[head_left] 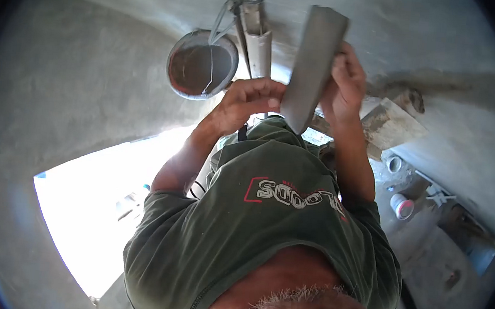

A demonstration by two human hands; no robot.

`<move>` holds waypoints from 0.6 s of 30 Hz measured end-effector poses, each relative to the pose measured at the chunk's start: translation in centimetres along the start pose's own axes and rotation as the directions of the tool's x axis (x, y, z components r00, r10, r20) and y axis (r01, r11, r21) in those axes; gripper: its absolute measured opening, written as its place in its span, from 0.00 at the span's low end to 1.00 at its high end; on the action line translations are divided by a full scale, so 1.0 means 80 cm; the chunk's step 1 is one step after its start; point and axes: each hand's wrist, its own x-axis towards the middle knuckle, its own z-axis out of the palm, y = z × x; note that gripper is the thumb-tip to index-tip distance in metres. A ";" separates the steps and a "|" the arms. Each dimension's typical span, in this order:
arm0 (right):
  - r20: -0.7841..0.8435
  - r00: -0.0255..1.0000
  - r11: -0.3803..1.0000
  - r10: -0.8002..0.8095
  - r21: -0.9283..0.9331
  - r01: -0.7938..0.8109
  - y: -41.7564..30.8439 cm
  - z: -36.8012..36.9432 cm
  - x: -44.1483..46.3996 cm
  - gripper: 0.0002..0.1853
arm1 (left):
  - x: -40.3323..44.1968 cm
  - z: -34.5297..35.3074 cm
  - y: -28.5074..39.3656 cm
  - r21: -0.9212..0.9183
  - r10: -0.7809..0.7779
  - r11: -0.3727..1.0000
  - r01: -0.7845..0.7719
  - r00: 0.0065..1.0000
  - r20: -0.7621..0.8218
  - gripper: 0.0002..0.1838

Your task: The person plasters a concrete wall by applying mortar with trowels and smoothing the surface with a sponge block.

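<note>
A long, flat grey board (317, 66) is held up, tilted, in front of the dark green shirt. My left hand (251, 103) is closed at its lower left edge, with the thumb and fingertips against it. At the board's right side my right hand (345, 83) is closed, fingers curled against the edge and partly behind it. The board's rear face is hidden. Beyond my left hand is a round bucket (231, 53) with a wire handle and greyish contents.
Grey pole-like pieces (259, 49) stand beside the bucket. A dusty flat panel (390, 124) lies at right. Lower right are a white container with a pink rim (401, 207) and a small round cup (394, 164). Grey plastered walls (83, 81) surround a bright opening at left.
</note>
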 end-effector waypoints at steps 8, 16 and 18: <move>0.499 0.783 0.666 0.371 0.445 -0.599 0.137 0.073 0.066 0.34 | -0.082 -0.050 -0.059 -0.740 0.298 0.632 -0.228 0.954 -0.039 0.27; 0.598 0.611 0.427 0.519 0.437 -0.791 0.196 0.106 0.068 0.35 | -0.092 -0.074 -0.096 -0.774 0.309 0.557 -0.302 0.940 -0.145 0.44; 0.603 0.636 0.518 0.482 0.389 -0.762 0.201 0.104 0.072 0.35 | -0.088 -0.071 -0.091 -0.786 0.335 0.539 -0.304 0.933 -0.131 0.44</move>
